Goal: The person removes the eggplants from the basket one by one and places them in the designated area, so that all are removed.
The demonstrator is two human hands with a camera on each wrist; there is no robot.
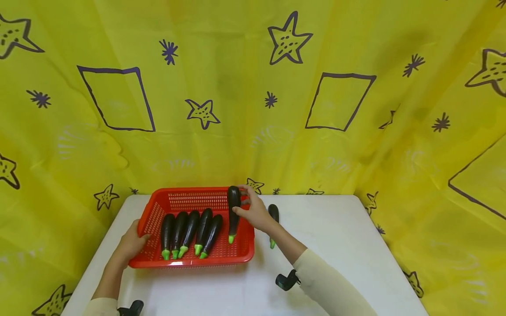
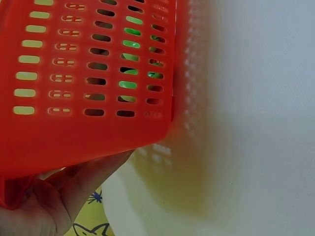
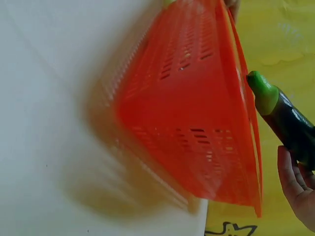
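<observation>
At the head view's left, the basket (image 1: 193, 263) hides fingers of the left hand (image 1: 132, 241); right of centre, the right forearm (image 1: 290, 244) covers part of a lone eggplant (image 1: 273, 212). 2 sleeves (image 1: 336, 283) leave the bottom edge. In the left wrist view, green stems (image 2: 128, 84) show piecemeal through the basket. In the right wrist view, the basket is blurred, and the right edge cuts the held eggplant (image 3: 290, 125).

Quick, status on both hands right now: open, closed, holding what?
Left hand: closed, holding the red basket by its side.
Right hand: closed, holding one eggplant.
</observation>
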